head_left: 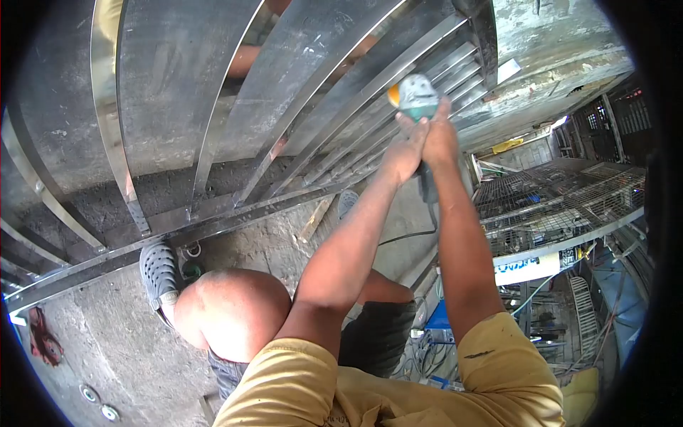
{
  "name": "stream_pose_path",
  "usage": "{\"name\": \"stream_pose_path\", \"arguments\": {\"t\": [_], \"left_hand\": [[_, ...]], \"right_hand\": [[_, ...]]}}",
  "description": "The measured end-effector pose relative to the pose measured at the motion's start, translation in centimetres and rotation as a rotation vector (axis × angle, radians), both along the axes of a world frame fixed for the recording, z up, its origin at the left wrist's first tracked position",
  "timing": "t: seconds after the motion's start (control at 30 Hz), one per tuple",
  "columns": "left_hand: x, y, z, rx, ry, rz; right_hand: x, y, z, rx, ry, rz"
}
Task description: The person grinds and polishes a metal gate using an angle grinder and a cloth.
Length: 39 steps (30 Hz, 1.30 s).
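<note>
An angle grinder (418, 97) with a pale head and a yellow-orange disc is held out ahead of me against the bars of a metal grille (114, 107). My left hand (405, 153) wraps round the near side of its green body. Beside it, my right hand (440, 139) is closed on the same tool, and the two hands touch. Below them the grinder's dark rear end shows, with a black cord (409, 236) trailing from it to the floor. The grille's bars run up from a long bottom rail (213, 233).
On the concrete floor lie a wood offcut (315, 219), two small discs (109, 413) and a reddish object (45, 340). My grey clog (158, 267) is close to the rail. At right stands a wire mesh panel (555, 203), with tangled cables (430, 356) lower down.
</note>
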State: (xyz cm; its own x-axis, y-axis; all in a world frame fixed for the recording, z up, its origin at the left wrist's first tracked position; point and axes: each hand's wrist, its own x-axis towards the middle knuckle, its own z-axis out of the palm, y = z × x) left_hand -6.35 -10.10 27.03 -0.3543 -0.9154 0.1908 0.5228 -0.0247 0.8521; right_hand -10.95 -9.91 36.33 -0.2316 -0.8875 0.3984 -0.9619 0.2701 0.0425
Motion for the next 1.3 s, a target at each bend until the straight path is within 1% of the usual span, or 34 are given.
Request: {"name": "stream_pose_path", "arguments": {"t": [0.1, 0.17, 0.2, 0.23, 0.3, 0.37, 0.4, 0.47, 0.5, 0.53, 0.57, 0.6, 0.67, 0.7, 0.73, 0.77, 0.83, 0.87, 0.93, 0.97, 1.0, 1.03, 1.1, 1.13, 1.23, 1.27, 1.3], "left_hand": [[-0.9, 1.8, -4.8, 0.191, 0.047, 0.044], [-3.9, 1.7, -10.5, 0.352, 0.067, -0.022], [-4.0, 1.9, -12.1, 0.402, 0.053, -0.043], [-3.9, 2.1, -13.7, 0.451, 0.04, -0.063], [-2.5, 2.8, -15.7, 0.483, -0.033, -0.084], [-2.0, 3.5, -17.3, 0.559, 0.07, -0.114], [-2.2, 3.7, -18.4, 0.595, 0.123, -0.128], [-2.5, 3.7, -20.1, 0.684, 0.054, -0.165], [-2.8, 3.7, -20.5, 0.672, 0.007, -0.144], [-3.3, 3.7, -20.8, 0.661, -0.041, -0.123], [-3.3, 3.7, -20.7, 0.651, -0.089, -0.102], [-3.1, 3.4, -19.5, 0.567, -0.135, -0.052], [-2.6, 3.1, -16.4, 0.421, -0.237, 0.009], [-1.2, 3.1, -13.4, 0.363, -0.252, 0.008], [0.2, 3.0, -10.3, 0.306, -0.265, 0.008], [1.1, 3.0, -8.1, 0.256, -0.237, -0.008], [0.6, 2.5, -6.4, 0.216, -0.187, 0.027], [0.1, 2.2, -6.1, 0.191, -0.158, 0.045], [-0.8, 2.0, -7.3, 0.223, -0.159, 0.082], [-1.3, 1.9, -8.5, 0.241, -0.164, 0.102], [-1.5, 2.2, -9.7, 0.335, -0.202, 0.107], [-1.7, 2.4, -11.0, 0.366, -0.174, 0.079], [-1.3, 2.7, -13.5, 0.428, -0.121, 0.025], [-1.2, 2.7, -14.5, 0.443, -0.228, 0.041], [-1.1, 2.6, -17.4, 0.524, -0.297, 0.025], [-0.7, 2.6, -17.8, 0.573, -0.324, -0.021], [-0.7, 2.8, -18.4, 0.585, -0.342, -0.022]], "right_hand": [[-1.2, 0.2, -5.5, 0.145, -0.085, 0.004], [-1.7, 0.4, -9.2, 0.272, -0.122, -0.03], [-2.7, 0.3, -11.5, 0.273, -0.145, 0.032], [-2.9, 0.4, -13.0, 0.298, -0.165, 0.046], [-2.6, 0.6, -15.5, 0.362, -0.162, -0.009], [-3.7, 0.3, -18.8, 0.406, -0.228, -0.024], [-2.5, 0.8, -18.7, 0.462, -0.224, -0.085], [-2.7, 1.0, -20.6, 0.489, -0.238, -0.074], [-2.9, 0.8, -21.3, 0.514, -0.251, -0.092], [-3.6, 0.9, -21.7, 0.484, -0.353, -0.103], [-2.5, 1.4, -20.2, 0.455, -0.455, -0.116], [-2.9, 1.3, -20.0, 0.404, -0.476, -0.091], [-5.8, 0.4, -19.7, 0.208, -0.464, 0.066], [-6.5, 0.2, -18.5, 0.121, -0.456, 0.144], [-6.4, -0.1, -16.2, 0.013, -0.451, 0.27], [-4.4, 0.5, -13.0, 0.013, -0.392, 0.155], [-3.0, 1.1, -10.4, -0.1, -0.584, 0.269], [-3.4, 0.9, -10.4, -0.081, -0.527, 0.242], [-4.3, 0.2, -11.2, -0.041, -0.413, 0.19], [-4.7, 0.0, -12.8, -0.054, -0.433, 0.237], [-5.0, -0.1, -14.2, -0.016, -0.408, 0.239], [-5.2, -0.2, -15.7, 0.023, -0.386, 0.24], [-4.9, -0.1, -18.2, 0.18, -0.394, 0.072], [-5.2, -0.2, -19.8, 0.202, -0.418, 0.072], [-5.3, -0.6, -23.3, 0.281, -0.476, 0.041], [-5.2, -0.5, -24.1, 0.307, -0.492, 0.023], [-5.2, -0.3, -24.8, 0.333, -0.549, 0.007]]}}
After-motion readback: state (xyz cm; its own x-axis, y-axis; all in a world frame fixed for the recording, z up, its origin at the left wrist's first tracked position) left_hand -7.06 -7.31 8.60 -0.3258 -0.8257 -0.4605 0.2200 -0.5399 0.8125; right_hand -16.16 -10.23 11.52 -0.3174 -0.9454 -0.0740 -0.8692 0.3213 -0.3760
